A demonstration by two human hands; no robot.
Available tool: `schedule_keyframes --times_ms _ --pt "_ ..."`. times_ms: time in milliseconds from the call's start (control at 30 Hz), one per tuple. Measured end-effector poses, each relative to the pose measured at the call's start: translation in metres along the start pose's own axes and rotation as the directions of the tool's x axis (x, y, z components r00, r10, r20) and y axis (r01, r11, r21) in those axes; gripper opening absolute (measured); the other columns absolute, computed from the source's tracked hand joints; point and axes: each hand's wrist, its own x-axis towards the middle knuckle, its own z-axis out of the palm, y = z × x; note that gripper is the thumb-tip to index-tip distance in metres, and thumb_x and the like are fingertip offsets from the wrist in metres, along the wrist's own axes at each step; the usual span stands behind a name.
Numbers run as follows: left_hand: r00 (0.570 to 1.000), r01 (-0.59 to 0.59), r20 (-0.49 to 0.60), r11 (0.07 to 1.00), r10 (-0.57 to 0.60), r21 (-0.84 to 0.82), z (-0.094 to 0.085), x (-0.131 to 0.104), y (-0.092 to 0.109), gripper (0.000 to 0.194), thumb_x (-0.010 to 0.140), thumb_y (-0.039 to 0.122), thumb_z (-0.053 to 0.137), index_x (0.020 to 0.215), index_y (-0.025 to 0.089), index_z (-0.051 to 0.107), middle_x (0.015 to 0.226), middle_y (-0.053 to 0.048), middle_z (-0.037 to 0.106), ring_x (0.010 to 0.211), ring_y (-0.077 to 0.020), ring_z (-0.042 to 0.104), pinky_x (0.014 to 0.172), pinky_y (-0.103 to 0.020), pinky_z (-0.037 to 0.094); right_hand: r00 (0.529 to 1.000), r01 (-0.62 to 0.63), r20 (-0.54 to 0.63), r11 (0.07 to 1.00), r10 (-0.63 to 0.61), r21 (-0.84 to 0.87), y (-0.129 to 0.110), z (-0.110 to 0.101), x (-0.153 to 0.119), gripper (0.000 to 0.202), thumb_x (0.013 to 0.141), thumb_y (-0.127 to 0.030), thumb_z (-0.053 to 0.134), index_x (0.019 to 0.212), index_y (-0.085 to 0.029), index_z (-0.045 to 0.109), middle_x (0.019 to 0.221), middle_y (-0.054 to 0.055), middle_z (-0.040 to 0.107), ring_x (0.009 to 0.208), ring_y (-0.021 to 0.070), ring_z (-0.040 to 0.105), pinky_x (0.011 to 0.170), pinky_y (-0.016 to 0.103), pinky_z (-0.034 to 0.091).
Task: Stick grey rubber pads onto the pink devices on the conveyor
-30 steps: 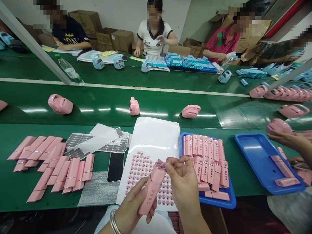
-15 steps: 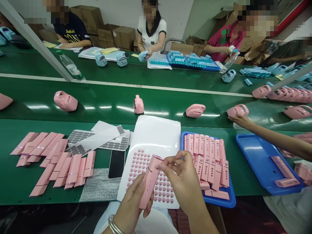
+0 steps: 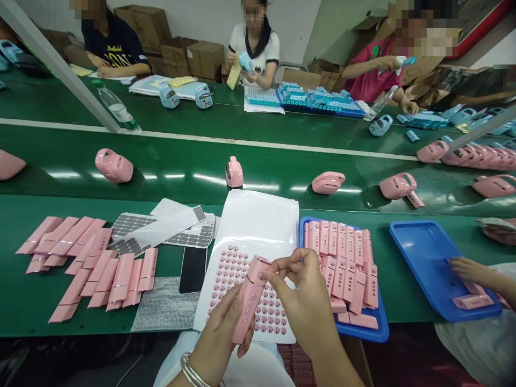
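Fingers of the left hand (image 3: 214,332) clamp a stick (image 3: 250,302); the right hand (image 3: 305,306) pinches, fingertips together, at its top — lower-centre sheet (image 3: 262,217) part bare, many dots (image 3: 229,273) left.

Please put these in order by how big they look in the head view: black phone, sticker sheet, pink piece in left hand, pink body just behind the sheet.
1. Sticker sheet
2. Black phone and pink piece in left hand: too alike to rank; the hand hides part
3. Pink body
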Motion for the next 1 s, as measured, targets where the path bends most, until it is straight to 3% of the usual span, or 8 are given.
schedule_keyframes --times_ms 300,467,567,700,833,933,1000 --pt "1.0 0.016 0.013 1.0 -0.016 -0.012 -0.001 0.004 0.003 0.049 0.078 0.055 0.054 0.106 0.016 0.047 0.057 0.001 0.051 0.041 -0.006 0.039 0.037 -0.016 0.026 0.993 -0.023 -0.115 0.997 0.014 -0.076 0.008 0.007 0.006 0.033 0.073 -0.031 0.067 0.085 -0.024 0.037 0.069 -0.005 0.056 0.066 0.0151 0.052 0.06 0.028 0.04" --pt "0.995 0.094 -0.005 0.987 -0.095 -0.131 0.002 0.006 0.004 0.042 0.077 0.054 0.056 0.096 0.018 0.047 0.057 0.0 0.052 0.04 -0.0044 0.037 0.036 -0.014 0.022 0.997 -0.082 0.012 0.968 0.081 0.236 0.03 0.017 0.007 0.023 0.089 -0.046 0.042 0.094 -0.024 0.039 0.075 -0.004 0.051 0.06 0.0115 0.05 0.058 0.027 0.043" --pt "0.995 0.099 0.002 0.986 -0.1 -0.136 0.003 0.007 0.002 0.041 0.076 0.054 0.056 0.088 0.016 0.049 0.057 -0.001 0.053 0.039 -0.0042 0.037 0.035 -0.014 0.021 0.996 -0.082 0.007 0.942 0.084 0.326 0.041 0.023 -0.004 0.027 0.091 -0.048 0.035 0.105 -0.025 0.04 0.083 -0.001 0.053 0.055 0.0102 0.047 0.052 0.026 0.042" --pt "0.995 0.094 -0.016 0.989 -0.096 -0.118 0.004 0.01 -0.002 0.04 0.077 0.053 0.055 0.09 0.015 0.052 0.054 0.0 0.052 0.037 -0.0045 0.036 0.035 -0.015 0.02 0.998 -0.07 0.003 0.979 0.07 0.189 0.046 0.031 -0.019 0.038 0.089 -0.044 0.042 0.122 -0.026 0.036 0.096 0.004 0.055 0.074 0.0154 0.056 0.063 0.029 0.048" --pt "0.998 0.068 0.019 0.996 -0.067 -0.057 0.008 0.016 -0.012 0.043 0.074 0.057 0.058 0.089 0.017 0.058 0.049 0.003 0.048 0.039 -0.0074 0.037 0.038 -0.019 0.027 0.997 -0.058 -0.061 0.998 0.056 -0.029 0.051 0.039 -0.022 0.071 0.074 -0.037 0.063 0.134 -0.023 0.027 0.109 0.01 0.058 0.09 0.0243 0.059 0.078 0.037 0.049" --pt "0.998 0.04 0.05 0.996 -0.044 0.075 0.012 0.026 -0.021 0.043 0.071 0.052 0.063 0.098 0.019 0.062 0.072 -0.005 0.063 0.068 -0.0168 0.058 0.061 -0.027 0.046 0.991 -0.06 -0.127 0.988 0.043 -0.14 0.064 0.035 -0.011 0.061 0.079 -0.033 0.055 0.135 -0.019 0.033 0.107 0.012 0.062 0.094 0.0278 0.06 0.077 0.039 0.049" --pt "0.998 0.021 0.051 0.969 -0.035 0.247 0.006 0.036 -0.02 0.053 0.068 0.049 0.067 0.112 0.022 0.058 0.102 -0.01 0.065 0.101 -0.0258 0.057 0.086 -0.037 0.043 0.981 -0.098 -0.183 0.975 0.061 -0.197 0.08 0.022 0.002 0.052 0.085 -0.033 0.044 0.133 -0.016 0.035 0.097 0.011 0.065 0.083 0.0253 0.064 0.068 0.036 0.051"
